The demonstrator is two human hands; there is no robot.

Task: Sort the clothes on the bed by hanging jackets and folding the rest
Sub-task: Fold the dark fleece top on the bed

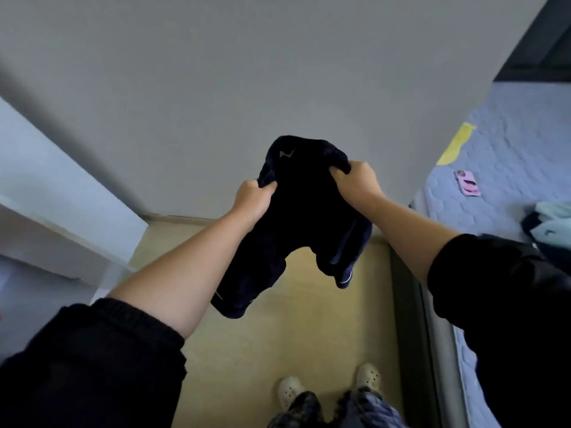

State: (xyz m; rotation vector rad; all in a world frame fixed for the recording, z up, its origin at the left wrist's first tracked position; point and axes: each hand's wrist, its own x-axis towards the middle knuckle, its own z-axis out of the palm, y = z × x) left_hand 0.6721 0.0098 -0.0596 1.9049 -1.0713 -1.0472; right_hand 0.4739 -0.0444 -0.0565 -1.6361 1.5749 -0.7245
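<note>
Black sleeves (92, 366) at seven and four o'clock; left hand (251, 200) and right hand (355, 183) each clutch the dark garment (302, 217) (small pale logo) at centre; bed (509, 143) at three.

In front of me is a plain grey wall (216, 72), and the floor (278, 335) under it is pale yellow. On my feet are white clogs (290, 392) with holes, below checked trousers (367, 410). At my left stands a white piece of furniture (61, 186). On the blue quilted bed (509, 156) at my right lie a pink phone (468, 183) and, further away, a yellow strip (455, 145); what that is I cannot tell.
</note>
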